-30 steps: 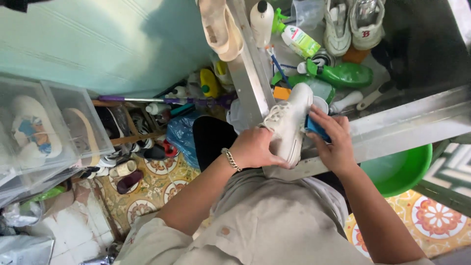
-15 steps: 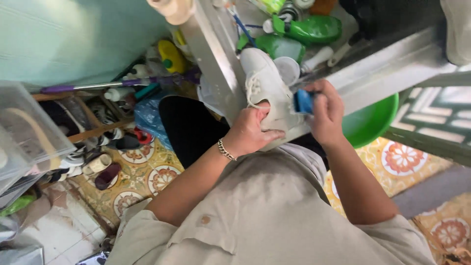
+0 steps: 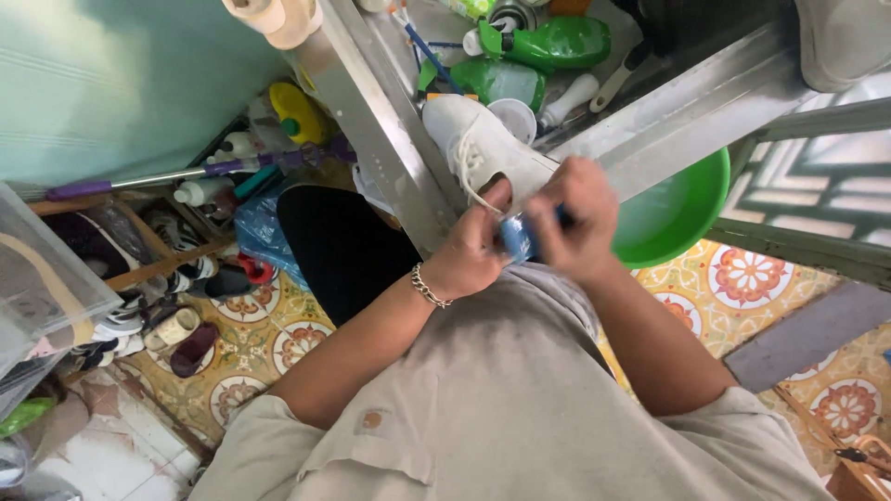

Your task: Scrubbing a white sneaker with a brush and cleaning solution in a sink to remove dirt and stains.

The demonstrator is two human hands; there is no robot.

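**Asker:** Hands first, please. What are they doing?

**Describer:** Both are meeting at the heel end of a white sneaker (image 3: 483, 153), which is lying on a metal table edge (image 3: 371, 111) that is running diagonally across the view. The left hand (image 3: 473, 250) is curling its fingers around the heel of the sneaker, with the thumb pressing on the heel rim. A loose white lace is hanging down beside that thumb. A silver chain bracelet (image 3: 429, 288) is sitting on the left wrist.

**Asker:** And the right hand?

**Describer:** The right hand (image 3: 575, 218) is closing tightly around a small blue object (image 3: 518, 237), just beside the sneaker's heel and touching the left hand. I cannot tell what the blue object is, since the fingers are covering most of it.

**Asker:** What is lying around the sneaker?

**Describer:** Just beyond its toe, green spray bottles (image 3: 548, 42) and a small white cup (image 3: 513, 116) are crowding the table. A green plastic basin (image 3: 677, 209) is sitting to the right of the sneaker, lower down, partly under the table edge. To the left of the sneaker, below the table, a black bag (image 3: 339, 246) is resting on a patterned tile floor (image 3: 278, 343), and farther left a wooden shoe rack (image 3: 148, 269) is holding several pairs. The person is wearing a beige shirt (image 3: 501, 408).
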